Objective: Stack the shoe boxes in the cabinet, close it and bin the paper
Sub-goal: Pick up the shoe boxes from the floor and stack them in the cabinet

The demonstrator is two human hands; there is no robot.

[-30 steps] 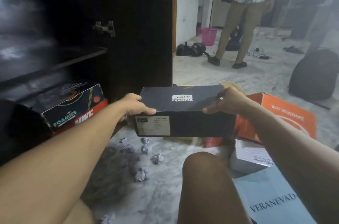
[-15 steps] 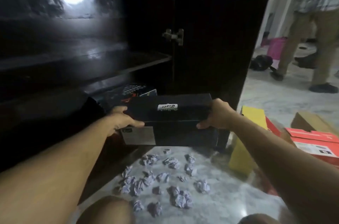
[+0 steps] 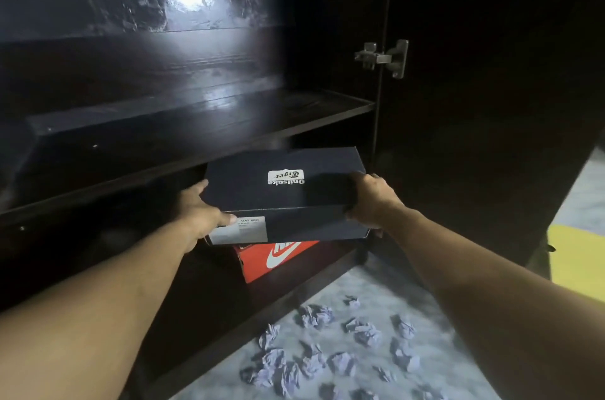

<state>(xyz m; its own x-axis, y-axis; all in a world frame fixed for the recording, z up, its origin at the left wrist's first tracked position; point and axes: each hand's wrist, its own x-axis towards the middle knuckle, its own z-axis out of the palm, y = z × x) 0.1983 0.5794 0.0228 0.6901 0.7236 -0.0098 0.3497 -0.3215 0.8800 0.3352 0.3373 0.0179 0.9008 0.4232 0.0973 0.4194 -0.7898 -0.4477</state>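
Head view: a person is holding a black shoe box (image 3: pixel 284 193) level at the mouth of the lower compartment of a dark cabinet (image 3: pixel 196 124), just beneath the front edge of the middle shelf (image 3: pixel 209 115). The left hand (image 3: pixel 199 209) is gripping the box's left end, thumb lying across the near face beside a white label and the fingers (image 3: pixel 196 187) reaching along the far side. The right hand (image 3: pixel 371 203) is gripping the right end, fingers curled round the corner of the lid. The box's white logo is facing upward and reading upside down. Directly below, a red shoe box (image 3: pixel 271 260) with a white swoosh is sitting on the cabinet floor; the black box is overlapping its top, though whether the two are touching cannot be determined. The cabinet door (image 3: pixel 484 105) is standing open at the right, its metal hinge (image 3: pixel 386 57) catching the light. Crumpled balls of paper (image 3: pixel 330 350) are lying scattered on the pale marble floor (image 3: pixel 435 380) in front of the cabinet. A yellow box (image 3: pixel 579 255) is showing at the right edge, partly behind the door.
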